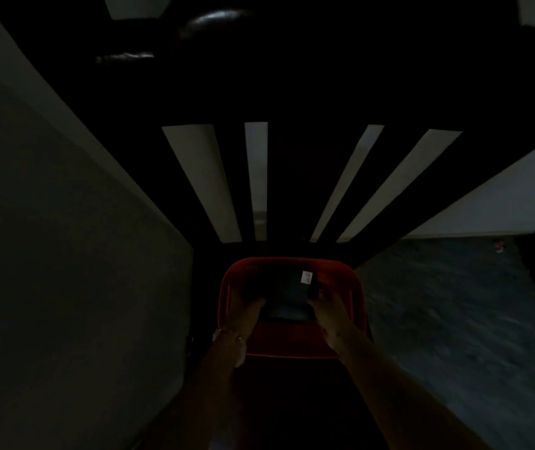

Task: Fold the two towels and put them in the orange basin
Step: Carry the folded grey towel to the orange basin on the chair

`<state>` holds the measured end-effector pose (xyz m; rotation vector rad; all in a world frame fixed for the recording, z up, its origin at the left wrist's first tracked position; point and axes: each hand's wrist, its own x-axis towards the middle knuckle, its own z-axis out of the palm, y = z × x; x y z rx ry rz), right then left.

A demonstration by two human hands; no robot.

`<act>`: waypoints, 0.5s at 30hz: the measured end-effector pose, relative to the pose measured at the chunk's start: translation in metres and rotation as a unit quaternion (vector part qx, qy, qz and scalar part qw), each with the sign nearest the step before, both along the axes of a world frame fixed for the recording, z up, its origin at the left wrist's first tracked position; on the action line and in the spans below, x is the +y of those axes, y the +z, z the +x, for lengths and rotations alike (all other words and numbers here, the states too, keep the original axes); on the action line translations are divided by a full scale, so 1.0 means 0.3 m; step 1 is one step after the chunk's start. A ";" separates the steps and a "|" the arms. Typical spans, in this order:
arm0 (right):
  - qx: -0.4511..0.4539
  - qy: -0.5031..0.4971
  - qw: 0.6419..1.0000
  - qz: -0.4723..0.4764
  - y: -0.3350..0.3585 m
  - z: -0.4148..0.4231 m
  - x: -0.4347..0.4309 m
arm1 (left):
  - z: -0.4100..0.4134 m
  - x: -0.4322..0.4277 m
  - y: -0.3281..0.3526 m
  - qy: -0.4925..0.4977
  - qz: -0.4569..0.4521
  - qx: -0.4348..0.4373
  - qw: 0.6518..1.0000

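A dark folded cloth towel (pixel 284 295) with 1 small white label (pixel 306 277) is inside the rounded orange plastic basin (pixel 292 260), toward its far half. The left hand (pixel 247 311) grips the towel's left edge and the right hand (pixel 328 305) grips its right edge, both within the basin's rim. Dark slats (pixel 295 180) rise beyond the basin.
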<state>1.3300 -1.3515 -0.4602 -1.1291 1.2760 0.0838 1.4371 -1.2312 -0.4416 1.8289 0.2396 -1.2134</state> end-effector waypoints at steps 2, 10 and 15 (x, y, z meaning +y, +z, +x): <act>-0.002 0.000 1.000 0.016 -0.012 0.015 0.003 | 0.001 0.003 -0.009 0.005 0.000 0.016 1.000; 0.029 0.053 0.998 -0.014 -0.029 0.035 0.014 | 0.014 0.014 -0.005 -0.004 0.028 -0.035 0.999; 0.055 0.070 0.995 -0.040 -0.033 0.007 0.027 | 0.007 0.043 0.052 -0.035 0.004 -0.065 0.997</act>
